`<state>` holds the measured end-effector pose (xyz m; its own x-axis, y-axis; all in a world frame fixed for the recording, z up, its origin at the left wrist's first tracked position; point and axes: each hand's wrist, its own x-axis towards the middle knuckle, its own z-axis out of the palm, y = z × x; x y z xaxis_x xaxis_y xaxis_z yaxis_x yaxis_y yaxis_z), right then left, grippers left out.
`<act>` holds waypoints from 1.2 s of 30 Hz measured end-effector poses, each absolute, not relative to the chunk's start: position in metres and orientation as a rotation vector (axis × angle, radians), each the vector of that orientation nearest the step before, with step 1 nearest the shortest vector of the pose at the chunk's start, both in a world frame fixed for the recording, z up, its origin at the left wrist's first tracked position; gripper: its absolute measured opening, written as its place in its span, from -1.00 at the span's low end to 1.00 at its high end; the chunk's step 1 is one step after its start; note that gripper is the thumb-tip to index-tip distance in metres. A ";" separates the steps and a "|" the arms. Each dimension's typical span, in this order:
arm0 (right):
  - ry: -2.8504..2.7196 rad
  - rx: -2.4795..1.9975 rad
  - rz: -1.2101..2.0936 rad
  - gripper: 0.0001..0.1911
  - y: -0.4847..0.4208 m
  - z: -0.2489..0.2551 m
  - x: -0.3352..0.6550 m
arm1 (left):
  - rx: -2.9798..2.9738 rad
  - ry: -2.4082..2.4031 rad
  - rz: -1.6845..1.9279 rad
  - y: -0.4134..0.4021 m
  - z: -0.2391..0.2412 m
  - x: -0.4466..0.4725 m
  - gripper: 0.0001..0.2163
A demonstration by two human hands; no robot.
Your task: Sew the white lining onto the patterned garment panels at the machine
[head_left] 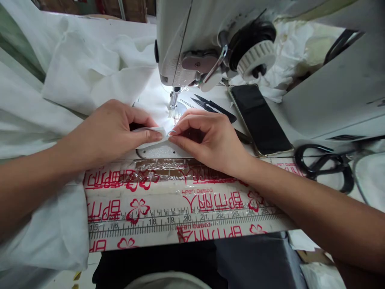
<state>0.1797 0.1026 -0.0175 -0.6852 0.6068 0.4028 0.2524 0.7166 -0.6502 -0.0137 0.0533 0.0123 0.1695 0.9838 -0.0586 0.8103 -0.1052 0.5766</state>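
Note:
White fabric (81, 72) spreads over the left of the table and runs up to the sewing machine (180, 36). Its folded edge is pinched between the thumb and fingers of my left hand (120, 126), just in front of the presser foot (172, 105). Close beside it, the thumb and fingertips of my right hand (207, 138) are pressed together on the tip of the same fabric. Both hands are closed, their fingertips nearly meeting. Black thread snips (215, 108) lie behind my right hand, partly covered by it.
A phone (260, 118) lies right of the needle. Black-handled scissors (325, 164) rest farther right, under the machine arm. A measuring scale (180, 220) and red-printed tape cover the table's front edge. More white cloth (294, 56) is heaped behind the machine.

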 end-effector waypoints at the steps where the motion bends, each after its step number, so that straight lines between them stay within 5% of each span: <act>1: -2.306 -0.648 0.748 -0.95 0.102 -0.017 0.180 | 1.957 1.697 0.478 0.053 0.013 -0.013 -0.79; 36: -2.315 -0.638 0.775 -0.94 0.099 -0.013 0.177 | 1.984 1.642 0.678 0.049 0.004 -0.013 -0.77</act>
<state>0.1775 0.0993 -0.0132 -0.6991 0.5989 0.3907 0.2431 0.7129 -0.6579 -0.0126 0.0491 0.0042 0.1599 0.9844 0.0737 0.7499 -0.1697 0.6394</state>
